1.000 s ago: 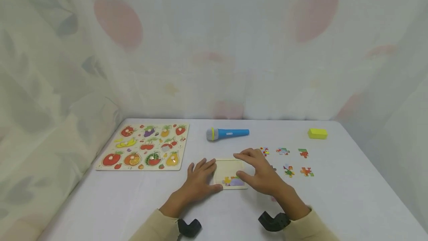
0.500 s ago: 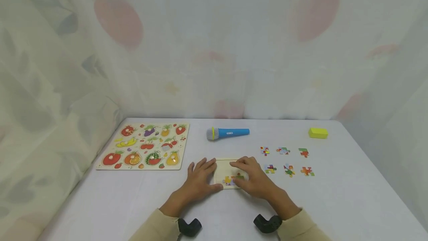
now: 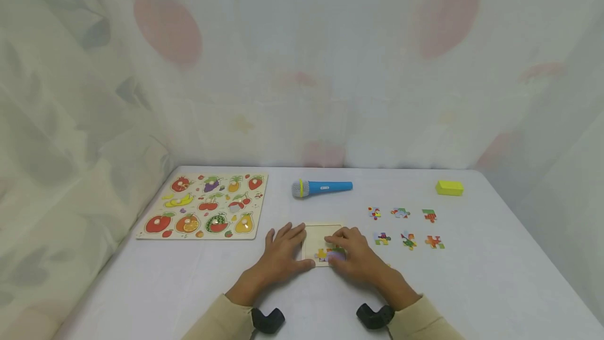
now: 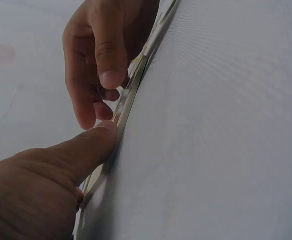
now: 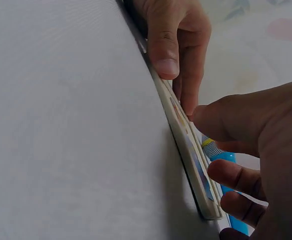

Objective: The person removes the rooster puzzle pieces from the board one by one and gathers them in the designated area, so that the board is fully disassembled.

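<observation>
A small wooden puzzle tray (image 3: 309,243) lies flat at the table's centre front, with yellow and purple puzzle pieces (image 3: 321,254) in its lower part. My left hand (image 3: 281,256) rests at its left side, fingers fairly straight along the edge and thumb on the near left corner. In the left wrist view the left thumb (image 4: 98,142) presses the rim. Over the tray's right half my right hand (image 3: 356,257) has its fingers curled, thumb and index low around a partly green puzzle piece (image 3: 337,250). The hand hides much of this piece and the right rim.
Several loose puzzle pieces (image 3: 408,240) lie in two rows to the right. Behind the tray is a blue toy microphone (image 3: 325,187). A fruit peg board (image 3: 212,209) lies at left, and a yellow block (image 3: 449,188) at back right. Floral curtains hang behind the table.
My right hand has moved left and lower over the tray, its thumb and fingers curling closer. A green-marked piece now shows beneath its fingers. The left hand stays in place.
</observation>
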A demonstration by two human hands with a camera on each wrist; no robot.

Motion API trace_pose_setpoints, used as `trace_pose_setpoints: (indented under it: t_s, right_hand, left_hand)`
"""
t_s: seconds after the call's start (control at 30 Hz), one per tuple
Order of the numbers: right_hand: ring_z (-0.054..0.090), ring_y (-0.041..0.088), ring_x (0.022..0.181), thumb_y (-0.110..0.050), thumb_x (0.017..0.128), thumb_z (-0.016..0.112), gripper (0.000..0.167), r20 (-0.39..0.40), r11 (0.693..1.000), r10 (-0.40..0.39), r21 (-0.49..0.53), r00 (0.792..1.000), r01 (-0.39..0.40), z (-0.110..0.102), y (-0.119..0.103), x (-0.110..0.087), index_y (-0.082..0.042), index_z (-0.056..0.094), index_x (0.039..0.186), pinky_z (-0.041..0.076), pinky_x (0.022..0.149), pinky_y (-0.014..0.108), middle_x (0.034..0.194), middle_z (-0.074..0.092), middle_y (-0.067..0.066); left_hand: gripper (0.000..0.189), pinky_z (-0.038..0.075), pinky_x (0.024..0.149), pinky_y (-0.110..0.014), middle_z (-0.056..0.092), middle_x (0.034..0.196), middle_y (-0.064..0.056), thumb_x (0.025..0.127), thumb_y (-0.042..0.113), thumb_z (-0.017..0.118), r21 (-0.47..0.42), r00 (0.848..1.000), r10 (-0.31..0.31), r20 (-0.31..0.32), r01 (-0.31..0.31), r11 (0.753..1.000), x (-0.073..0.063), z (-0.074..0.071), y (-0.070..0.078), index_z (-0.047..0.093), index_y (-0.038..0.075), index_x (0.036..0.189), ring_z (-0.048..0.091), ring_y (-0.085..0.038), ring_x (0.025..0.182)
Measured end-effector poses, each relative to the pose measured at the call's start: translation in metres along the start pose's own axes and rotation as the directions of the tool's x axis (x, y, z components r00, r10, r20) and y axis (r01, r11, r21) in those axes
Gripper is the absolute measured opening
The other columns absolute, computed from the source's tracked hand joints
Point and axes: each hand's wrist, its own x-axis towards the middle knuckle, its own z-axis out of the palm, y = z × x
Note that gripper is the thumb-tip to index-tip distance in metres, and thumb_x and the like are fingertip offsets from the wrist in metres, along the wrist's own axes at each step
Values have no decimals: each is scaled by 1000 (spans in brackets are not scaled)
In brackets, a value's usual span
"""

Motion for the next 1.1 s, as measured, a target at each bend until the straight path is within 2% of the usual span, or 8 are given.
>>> trace_pose_setpoints:
  t_s: [0.17, 0.37, 0.53, 0.7, 0.83, 1.1]
  right_hand:
    - [41, 18, 99, -16, 84, 72, 37, 14, 999, -7, -37, 1000, 8, 2, -1, -1, -6, 68, 119, 34, 85, 47, 109, 52, -2]
    - [40, 17, 97, -18, 84, 71, 24, 13, 997, -16, -80, 1000, 17, 6, 2, 0, -12, 73, 107, 34, 84, 46, 107, 49, -4]
    - [40, 17, 97, -15, 85, 68, 21, 21, 997, -4, -82, 1000, 6, 8, 3, 0, -15, 72, 105, 34, 83, 46, 107, 49, -4]
    - [40, 17, 96, -3, 86, 60, 25, 23, 996, 20, -84, 1000, -18, 7, 3, -1, -14, 71, 105, 34, 84, 46, 107, 50, -4]
    - [41, 17, 95, -1, 84, 60, 26, 1, 997, 25, -68, 1000, -25, 7, 1, -1, -15, 72, 103, 35, 84, 45, 106, 51, -3]
    - [42, 16, 94, 0, 81, 62, 25, -52, 998, -31, -63, 998, 27, 9, 1, -1, -15, 72, 99, 36, 83, 45, 104, 52, -5]
  left_hand:
    - [78, 8, 105, -66, 39, 150, -5, 81, 52, 71, -4, 1000, -6, 5, 6, 1000, 1, -1, 1, 51, 7, 140, 25, -34, 139]
    - [78, 8, 105, -66, 39, 150, -4, 81, 53, 71, 21, 1000, -18, 19, 18, 1000, 1, -1, 2, 51, 7, 141, 25, -33, 140]
    - [78, 8, 105, -66, 39, 150, -4, 81, 52, 71, 21, 1000, -18, 14, 18, 1000, 1, -1, 2, 51, 7, 141, 25, -33, 140]
    - [78, 8, 105, -66, 39, 150, -4, 81, 52, 71, 9, 1000, -14, 8, 14, 1000, 1, 0, 2, 51, 7, 140, 25, -33, 140]
    - [78, 8, 105, -66, 39, 150, -4, 81, 53, 71, 10, 1000, -12, 11, 12, 1000, 1, 0, 1, 51, 7, 140, 25, -33, 140]
    - [78, 8, 105, -66, 38, 151, -3, 81, 55, 70, 16, 1000, -15, 18, 15, 1000, 1, 1, 0, 50, 9, 141, 24, -33, 140]
